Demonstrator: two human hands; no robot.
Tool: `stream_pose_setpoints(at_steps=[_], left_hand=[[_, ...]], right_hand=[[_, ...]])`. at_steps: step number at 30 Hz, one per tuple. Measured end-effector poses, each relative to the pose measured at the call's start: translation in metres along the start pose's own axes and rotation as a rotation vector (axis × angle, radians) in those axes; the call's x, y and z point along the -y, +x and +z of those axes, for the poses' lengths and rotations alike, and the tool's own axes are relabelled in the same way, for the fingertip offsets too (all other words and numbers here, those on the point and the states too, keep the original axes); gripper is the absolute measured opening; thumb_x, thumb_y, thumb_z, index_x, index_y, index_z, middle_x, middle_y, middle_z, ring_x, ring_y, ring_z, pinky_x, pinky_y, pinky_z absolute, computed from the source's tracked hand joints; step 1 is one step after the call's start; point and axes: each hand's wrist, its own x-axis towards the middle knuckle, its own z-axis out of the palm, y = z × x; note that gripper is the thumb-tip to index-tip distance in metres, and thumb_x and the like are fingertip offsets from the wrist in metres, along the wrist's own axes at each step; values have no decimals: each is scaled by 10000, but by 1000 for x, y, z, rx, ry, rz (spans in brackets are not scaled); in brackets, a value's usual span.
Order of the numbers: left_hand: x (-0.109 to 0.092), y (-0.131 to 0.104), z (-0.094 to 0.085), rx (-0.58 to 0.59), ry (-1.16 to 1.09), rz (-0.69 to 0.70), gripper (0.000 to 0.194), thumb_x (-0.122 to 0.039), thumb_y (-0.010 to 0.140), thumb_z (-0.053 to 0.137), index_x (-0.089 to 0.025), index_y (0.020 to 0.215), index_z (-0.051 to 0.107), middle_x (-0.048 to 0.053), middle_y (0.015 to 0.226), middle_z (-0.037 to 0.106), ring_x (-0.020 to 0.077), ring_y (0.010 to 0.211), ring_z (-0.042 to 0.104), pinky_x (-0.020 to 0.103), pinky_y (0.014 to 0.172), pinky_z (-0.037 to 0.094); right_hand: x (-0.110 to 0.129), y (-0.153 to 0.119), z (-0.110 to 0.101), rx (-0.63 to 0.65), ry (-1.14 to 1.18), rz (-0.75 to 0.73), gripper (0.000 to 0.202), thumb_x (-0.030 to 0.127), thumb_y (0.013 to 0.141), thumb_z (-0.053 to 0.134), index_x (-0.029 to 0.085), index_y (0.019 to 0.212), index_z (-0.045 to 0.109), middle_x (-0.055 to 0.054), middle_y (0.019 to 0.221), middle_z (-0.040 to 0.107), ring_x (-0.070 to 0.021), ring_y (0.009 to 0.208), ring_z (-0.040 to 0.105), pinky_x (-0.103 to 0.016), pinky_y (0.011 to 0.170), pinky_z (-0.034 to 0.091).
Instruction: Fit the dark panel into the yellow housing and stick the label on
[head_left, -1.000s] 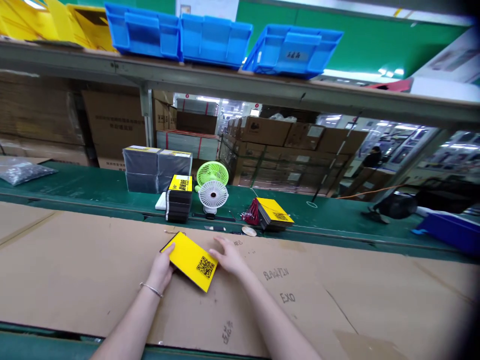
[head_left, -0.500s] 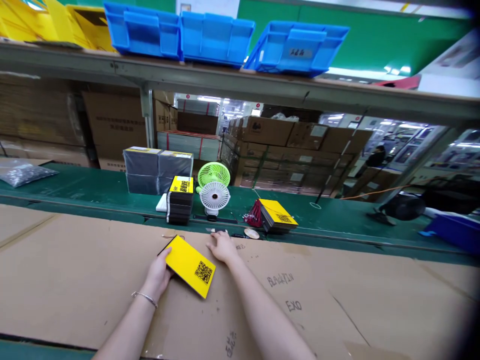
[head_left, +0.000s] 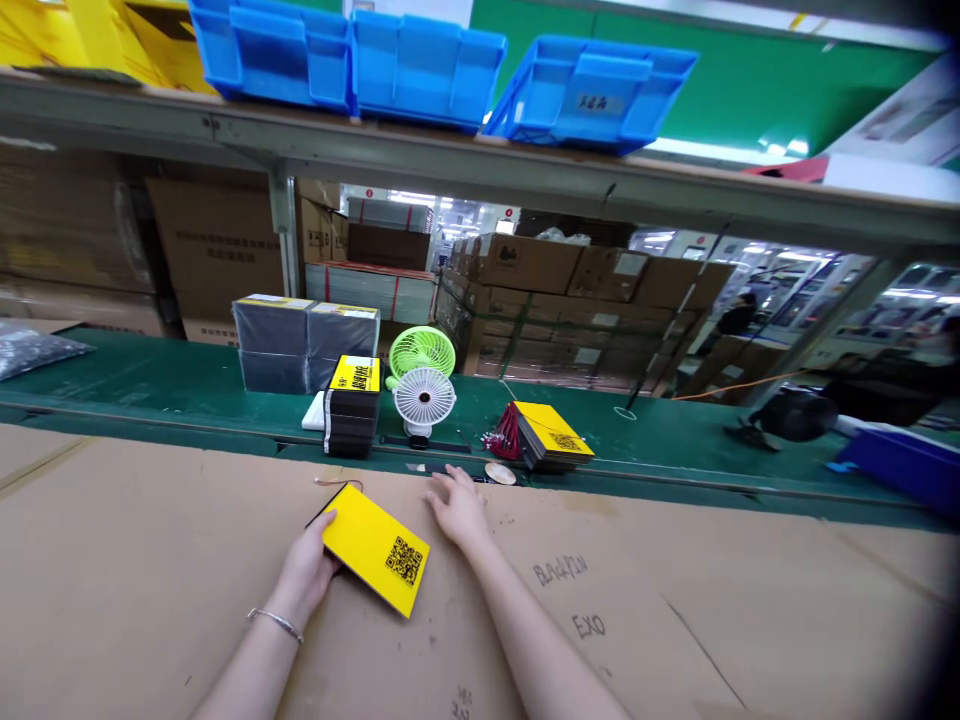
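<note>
The counter (head_left: 180,380) bears cardboard (head_left: 150,560) in front; above this the yellow panel (head_left: 375,549) slants, underside hidden, in the grip of the left hand (head_left: 304,566). The right hand (head_left: 459,512) extends forward, fingers loosely spread; fingertip contact is unclear.

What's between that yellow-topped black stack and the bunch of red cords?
In the head view: a white round fan, a green round fan behind it, and a dark flat strip by the white fan's base.

Green bench (head_left: 180,370) with cardboard (head_left: 660,570), fans (head_left: 424,398), probably a bag (head_left: 36,352)
</note>
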Motion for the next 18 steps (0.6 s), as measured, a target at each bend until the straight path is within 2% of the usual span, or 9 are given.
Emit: stream_pose_setpoints(at_steps=[3,7,10,14,18], left_hand=[[0,1,-1,-16,7,-15,359,-217,754,541,-123,1100,522,167,1083,610,287,940,606,441,776,496],[-1,0,2,-27,18,-17,360,-213,749,547,-126,1097,524,155,1056,624,284,931,610,441,771,497],[-2,-3,5,-22,31,-25,349,-216,758,535,-133,1097,532,145,1024,638,276,914,617,431,765,499],[-3,-2,6,-26,35,-36,360,-216,760,534,-130,1109,528,157,1032,633,274,898,623,425,763,498],[-3,-1,5,-24,32,-42,364,-219,755,540,-131,1108,522,159,1042,629,277,905,620,433,762,499]], right_hand=[[-26,8,-12,-80,-41,179,392,384,810,400,220,1139,534,-89,1349,345,-275,1253,246,-448,973,225],[-61,18,-25,-85,-91,341,423,357,765,440,178,1136,536,-162,1212,462,-333,1129,394,-501,874,304],[-74,21,-24,-50,-113,339,382,362,740,474,216,1077,578,-117,1201,486,-301,1098,435,-463,880,313],[-75,21,-15,-47,-133,314,404,368,750,460,233,1120,551,-86,1302,405,-284,1183,355,-441,918,284],[-71,19,-8,-71,-135,290,411,368,776,423,224,1145,534,-88,1315,396,-278,1215,309,-429,934,267]])
